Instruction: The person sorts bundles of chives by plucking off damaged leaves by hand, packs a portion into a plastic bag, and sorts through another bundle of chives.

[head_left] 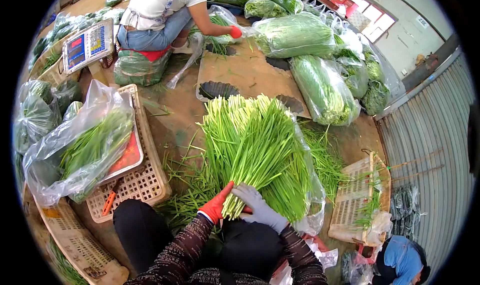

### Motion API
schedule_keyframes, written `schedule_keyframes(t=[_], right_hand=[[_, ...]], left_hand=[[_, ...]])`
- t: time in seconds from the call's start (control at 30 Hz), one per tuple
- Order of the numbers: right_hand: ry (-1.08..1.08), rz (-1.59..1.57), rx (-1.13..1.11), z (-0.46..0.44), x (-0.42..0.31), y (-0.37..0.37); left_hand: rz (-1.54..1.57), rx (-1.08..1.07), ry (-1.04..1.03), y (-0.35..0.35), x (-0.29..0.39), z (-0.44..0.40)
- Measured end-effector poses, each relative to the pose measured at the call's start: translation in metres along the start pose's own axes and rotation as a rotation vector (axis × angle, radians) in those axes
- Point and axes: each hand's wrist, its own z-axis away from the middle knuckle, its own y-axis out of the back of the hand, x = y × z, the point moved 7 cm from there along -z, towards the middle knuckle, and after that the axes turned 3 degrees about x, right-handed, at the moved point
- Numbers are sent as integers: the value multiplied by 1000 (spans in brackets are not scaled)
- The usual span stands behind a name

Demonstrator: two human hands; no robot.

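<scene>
Between my two gloved hands is a bunch of garlic chives [254, 157], its pale cut ends pointing toward me and its green leaves stretching away. My left hand [216, 205], in a red glove, wraps round the stem end from the left. From the right, my right hand [260, 207], in a grey glove, closes over the same stems. Beneath and beyond the bunch lies a large heap of chives [220, 130], with clear plastic [316, 200] along its right side. My knees are just below the hands.
A digital scale [87, 46] stands at left, near a bag of chives [95, 140] and a crate [165, 182] with an orange-handled knife [109, 203]. Filled bags [325, 92] line the far right, with another crate [345, 210] nearer. One person [160, 15] sits ahead; another [402, 260] is lower right.
</scene>
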Motion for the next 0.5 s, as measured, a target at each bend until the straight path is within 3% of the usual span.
schedule_keyframes(t=[0.03, 0.07, 0.13, 0.17, 0.2, 0.27, 0.3, 0.4, 0.5], right_hand=[[2, -251, 35, 5, 3, 4], [5, -250, 39, 11, 0, 7], [-533, -961, 390, 39, 29, 14], [-504, -822, 545, 49, 40, 22], [-509, -824, 544, 54, 44, 20], [-792, -793, 771, 81, 63, 17], [-858, -879, 766, 84, 67, 8], [-935, -674, 622, 75, 66, 0], [-861, -600, 643, 55, 73, -3]], left_hand=[[-140, 152, -13, -38, 3, 15], [-146, 151, -14, -51, 0, 18], [-183, 140, -90, -61, -1, 19], [-119, -72, 37, -26, -5, 7], [-115, -69, 38, -28, -8, 8], [-183, -16, -17, -29, -7, 6], [-230, 3, -21, -27, -10, 6], [-354, 171, -47, -30, -9, 11], [-639, 460, -124, -33, -5, 8]])
